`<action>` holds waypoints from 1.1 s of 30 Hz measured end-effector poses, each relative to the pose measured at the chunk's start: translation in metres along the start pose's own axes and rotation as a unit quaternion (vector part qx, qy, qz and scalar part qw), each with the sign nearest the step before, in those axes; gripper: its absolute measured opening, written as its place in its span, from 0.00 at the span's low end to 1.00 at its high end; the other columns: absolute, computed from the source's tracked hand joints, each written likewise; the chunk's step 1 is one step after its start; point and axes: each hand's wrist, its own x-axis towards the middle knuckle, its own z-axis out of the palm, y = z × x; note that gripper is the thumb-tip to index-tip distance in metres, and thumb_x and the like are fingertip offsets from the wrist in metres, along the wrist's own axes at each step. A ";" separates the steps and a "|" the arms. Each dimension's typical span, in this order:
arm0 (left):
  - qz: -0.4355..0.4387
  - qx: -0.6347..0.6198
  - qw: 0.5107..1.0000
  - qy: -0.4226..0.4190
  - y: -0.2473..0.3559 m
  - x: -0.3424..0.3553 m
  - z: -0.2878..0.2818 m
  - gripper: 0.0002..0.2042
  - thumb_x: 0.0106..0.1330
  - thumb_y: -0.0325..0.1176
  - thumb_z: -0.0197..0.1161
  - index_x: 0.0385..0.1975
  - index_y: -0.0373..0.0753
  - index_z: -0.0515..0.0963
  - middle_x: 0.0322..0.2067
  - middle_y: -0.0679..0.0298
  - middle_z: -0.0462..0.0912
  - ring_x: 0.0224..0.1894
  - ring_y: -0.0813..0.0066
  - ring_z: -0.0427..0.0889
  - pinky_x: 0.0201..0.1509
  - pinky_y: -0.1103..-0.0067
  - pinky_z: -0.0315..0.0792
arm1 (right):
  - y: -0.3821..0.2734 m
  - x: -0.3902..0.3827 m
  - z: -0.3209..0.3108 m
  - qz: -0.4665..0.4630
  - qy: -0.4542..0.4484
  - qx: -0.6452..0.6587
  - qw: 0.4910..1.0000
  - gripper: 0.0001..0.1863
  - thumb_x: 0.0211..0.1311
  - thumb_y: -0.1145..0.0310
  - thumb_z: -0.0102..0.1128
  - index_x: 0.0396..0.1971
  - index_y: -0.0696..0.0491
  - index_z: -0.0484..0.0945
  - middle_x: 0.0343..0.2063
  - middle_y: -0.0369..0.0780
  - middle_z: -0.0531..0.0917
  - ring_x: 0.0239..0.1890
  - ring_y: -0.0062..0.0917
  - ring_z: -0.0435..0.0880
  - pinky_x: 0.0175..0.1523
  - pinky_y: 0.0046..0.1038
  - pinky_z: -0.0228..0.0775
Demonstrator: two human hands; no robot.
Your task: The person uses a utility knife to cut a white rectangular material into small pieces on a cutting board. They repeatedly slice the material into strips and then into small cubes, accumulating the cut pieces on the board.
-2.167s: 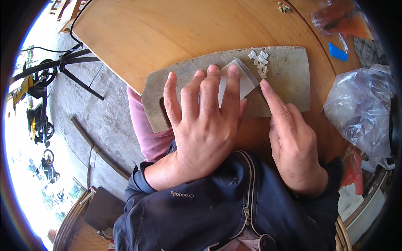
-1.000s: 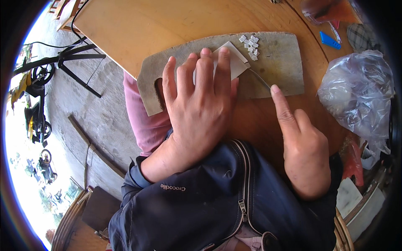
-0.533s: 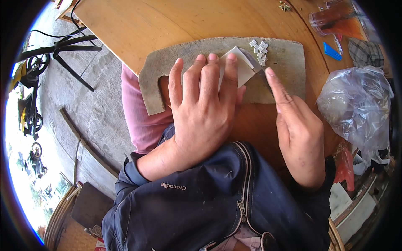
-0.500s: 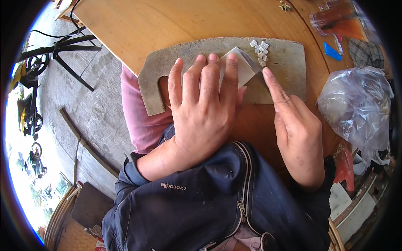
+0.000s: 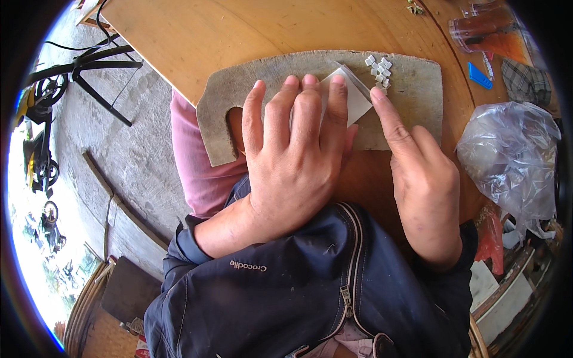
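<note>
My left hand (image 5: 298, 140) lies flat with its fingers spread, pressing on a thin white slab (image 5: 356, 109) with straight edges. What the slab is made of I cannot tell. My right hand (image 5: 421, 176) is closed round a knife (image 5: 356, 82), its index finger stretched along the back of the blade. The blade runs along the slab's right edge; the handle is hidden in the hand. Several small white cubes (image 5: 382, 68) sit in a cluster beyond the right fingertip. Under everything is a worn wooden cutting board (image 5: 415, 113) with a curved notch at its left.
The board rests at the near edge of a wooden table (image 5: 250, 27). To the right are a blue plastic piece (image 5: 479, 76), a bag of brown liquid (image 5: 486, 30), a checked cloth (image 5: 522, 80) and a clear plastic bag (image 5: 507, 155). A black metal stand (image 5: 83, 68) is at the far left.
The knife and my right index finger have moved slightly away from me along the slab's edge. My left hand stays on the slab. The whole view has shifted a little.
</note>
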 end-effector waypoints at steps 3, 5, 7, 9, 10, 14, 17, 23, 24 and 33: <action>-0.029 0.016 0.999 -0.037 0.003 0.001 -0.008 0.28 0.63 0.40 0.71 0.64 0.45 0.77 0.53 0.60 0.76 0.57 0.61 0.77 0.70 0.55 0.65 | -0.002 0.000 0.001 -0.001 -0.006 0.000 1.000 0.39 0.60 0.88 0.56 0.72 0.43 0.71 0.26 0.46 0.69 0.24 0.39 0.74 0.33 0.41 0.70; -0.031 0.024 0.999 -0.036 0.004 0.001 -0.007 0.28 0.62 0.40 0.71 0.64 0.45 0.77 0.53 0.61 0.76 0.57 0.61 0.76 0.70 0.56 0.64 | -0.002 -0.002 0.000 -0.007 -0.008 0.010 1.000 0.39 0.61 0.87 0.55 0.72 0.43 0.70 0.26 0.46 0.70 0.24 0.40 0.75 0.33 0.41 0.70; -0.031 0.030 0.998 -0.036 0.005 0.002 -0.007 0.28 0.61 0.40 0.71 0.64 0.45 0.77 0.53 0.61 0.76 0.57 0.62 0.76 0.70 0.56 0.64 | -0.002 -0.005 -0.002 -0.007 -0.016 0.015 1.000 0.39 0.61 0.87 0.55 0.73 0.44 0.69 0.26 0.47 0.70 0.25 0.41 0.75 0.33 0.41 0.70; -0.031 0.035 0.998 -0.038 0.005 0.002 -0.006 0.29 0.61 0.40 0.72 0.64 0.45 0.77 0.53 0.61 0.76 0.57 0.62 0.76 0.70 0.56 0.64 | -0.003 -0.009 -0.007 0.000 -0.028 0.014 0.999 0.39 0.61 0.87 0.55 0.73 0.45 0.69 0.26 0.47 0.70 0.25 0.41 0.75 0.34 0.42 0.70; -0.031 0.032 0.998 -0.037 0.005 0.002 -0.006 0.29 0.61 0.40 0.72 0.64 0.45 0.77 0.53 0.62 0.76 0.57 0.62 0.76 0.70 0.56 0.64 | -0.003 -0.011 -0.009 0.002 -0.034 0.013 0.999 0.39 0.61 0.87 0.55 0.73 0.45 0.69 0.26 0.47 0.70 0.25 0.41 0.75 0.34 0.41 0.70; -0.033 0.026 0.998 -0.036 0.005 0.001 -0.006 0.29 0.60 0.40 0.72 0.64 0.45 0.77 0.53 0.62 0.76 0.57 0.62 0.76 0.70 0.57 0.65 | 0.001 -0.020 -0.016 0.013 -0.039 0.010 0.999 0.40 0.59 0.88 0.54 0.73 0.46 0.69 0.26 0.47 0.70 0.25 0.41 0.75 0.35 0.41 0.71; -0.038 0.014 0.999 -0.033 0.005 0.001 -0.006 0.29 0.60 0.40 0.72 0.64 0.45 0.77 0.53 0.62 0.76 0.58 0.62 0.76 0.69 0.57 0.65 | 0.001 -0.020 -0.022 0.026 -0.045 0.014 0.999 0.39 0.59 0.89 0.52 0.72 0.48 0.70 0.27 0.48 0.73 0.26 0.39 0.76 0.36 0.38 0.72; -0.038 -0.025 0.999 -0.019 -0.001 -0.001 -0.006 0.26 0.62 0.42 0.72 0.61 0.45 0.79 0.53 0.61 0.77 0.57 0.60 0.77 0.68 0.57 0.67 | 0.005 -0.017 -0.030 0.035 -0.023 0.031 0.999 0.34 0.63 0.89 0.50 0.70 0.54 0.72 0.37 0.49 0.82 0.31 0.34 0.80 0.40 0.31 0.75; -0.035 -0.023 0.999 -0.020 -0.001 -0.001 -0.007 0.26 0.62 0.42 0.71 0.61 0.45 0.79 0.52 0.60 0.77 0.57 0.59 0.77 0.68 0.57 0.67 | 0.004 -0.016 -0.028 0.028 -0.026 0.042 0.998 0.33 0.63 0.89 0.50 0.70 0.54 0.72 0.38 0.49 0.82 0.31 0.34 0.80 0.40 0.31 0.75; -0.023 -0.021 0.999 -0.018 -0.002 0.001 -0.007 0.25 0.62 0.43 0.71 0.60 0.44 0.80 0.52 0.59 0.77 0.56 0.59 0.77 0.67 0.57 0.68 | -0.002 -0.003 -0.013 -0.001 -0.048 0.069 0.996 0.37 0.58 0.91 0.52 0.70 0.51 0.73 0.30 0.47 0.78 0.27 0.34 0.77 0.37 0.35 0.74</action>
